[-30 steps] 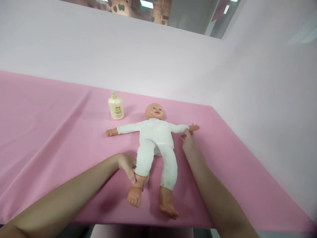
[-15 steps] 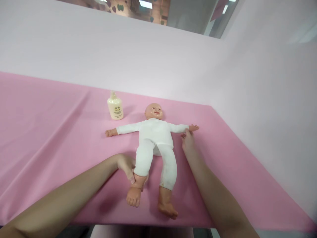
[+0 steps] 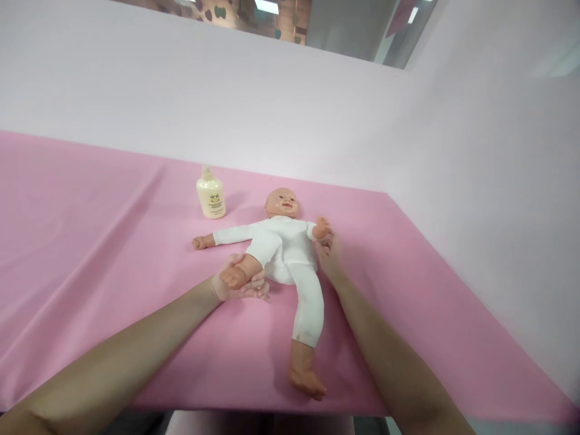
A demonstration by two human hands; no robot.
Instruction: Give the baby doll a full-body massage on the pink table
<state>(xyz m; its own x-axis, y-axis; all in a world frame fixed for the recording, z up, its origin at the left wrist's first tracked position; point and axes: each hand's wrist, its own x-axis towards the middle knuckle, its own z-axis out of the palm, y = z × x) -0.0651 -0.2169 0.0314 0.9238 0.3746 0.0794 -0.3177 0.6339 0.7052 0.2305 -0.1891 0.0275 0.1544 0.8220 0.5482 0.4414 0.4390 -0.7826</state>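
Doll (image 3: 285,244) lies on its back on the pink cloth (image 3: 90,211); its head points away to the wall (image 3: 226,109) and its legs point back to the near edge; one leg is straight, the other is bent up; the left hand (image 3: 235,284) lies palm up, fingers curled round the bent leg's foot; the right hand (image 3: 330,254) reaches up beside the body and touches the folded arm; I cannot tell how tight it holds; a bottle (image 3: 211,194) stands near the head.
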